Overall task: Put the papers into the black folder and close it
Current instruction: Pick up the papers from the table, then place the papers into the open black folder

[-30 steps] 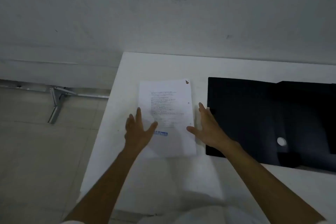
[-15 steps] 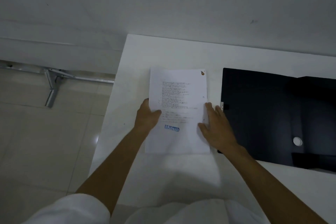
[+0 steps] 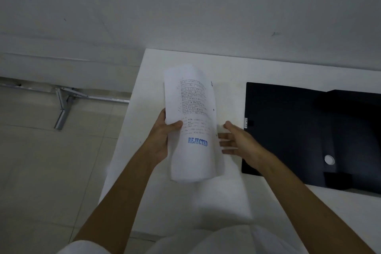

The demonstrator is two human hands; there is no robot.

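Observation:
A stack of white papers point(image 3: 192, 156), printed with text and a blue "REJECTED" stamp, is lifted off the white table point(image 3: 226, 68) and curved. My left hand point(image 3: 162, 136) grips its left edge, thumb on top. My right hand point(image 3: 239, 142) is just right of the papers, fingers spread; whether it touches their right edge I cannot tell. The black folder point(image 3: 288, 126) lies open and flat on the table to the right, with a white round snap point(image 3: 329, 159) on it. Its right part runs out of view.
The table's left edge point(image 3: 123, 130) drops to a tiled floor point(image 3: 51, 171). A metal frame leg point(image 3: 64, 105) lies on the floor by the wall. The grey wall point(image 3: 185, 16) stands right behind the table.
The papers lay flat on the table under both hands; now my left hand has raised them off the surface and they bend. My right hand has come off the top sheet.

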